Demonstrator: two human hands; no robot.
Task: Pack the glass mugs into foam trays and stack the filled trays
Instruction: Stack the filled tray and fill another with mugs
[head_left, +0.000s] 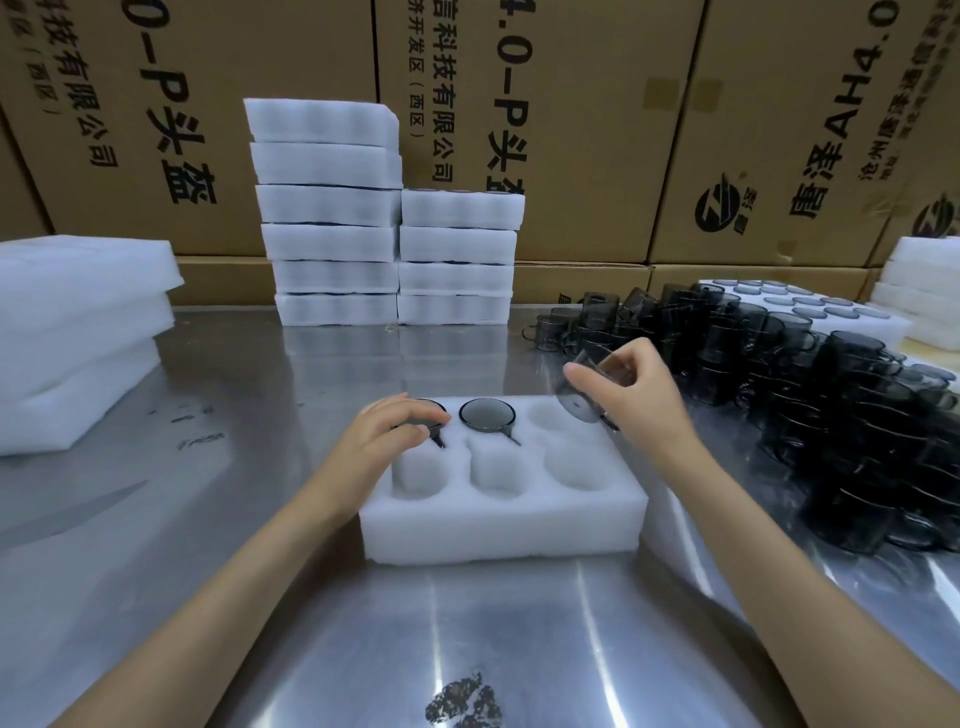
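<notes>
Steel table (332, 597), shiny, with a dark smudge near the front edge. On it, nearest, a white foam tray (498, 525) with six round pockets in two rows.

Left hand (387, 434) lies over the far-left pocket, fingers loosely bent and resting on the rim of a smoky glass mug (428, 413) seated there; only a part of the rim and the handle show from under the fingertips. Whether the fingers actually grip it I cannot tell; they look laid on top.

Just right of those fingers, the far-middle pocket holds a second mug (487, 414), mouth up, handle pointing toward the near row. The three near pockets and the far-right pocket show bare foam.

Right hand (631, 397) hangs above the tray's far-right corner, thumb and fingers curled round a tilted mug (587, 389), clear of the foam.

Beyond and to the right of that hand: a heap of dark mugs (810, 395), stacked, with a filled tray (810, 312) behind them.

Left of the left hand, well apart: piled foam sheets (78, 332).

Farthest back: two stacks of foam trays (384, 254), the left one taller, against printed cardboard cartons (571, 130).
</notes>
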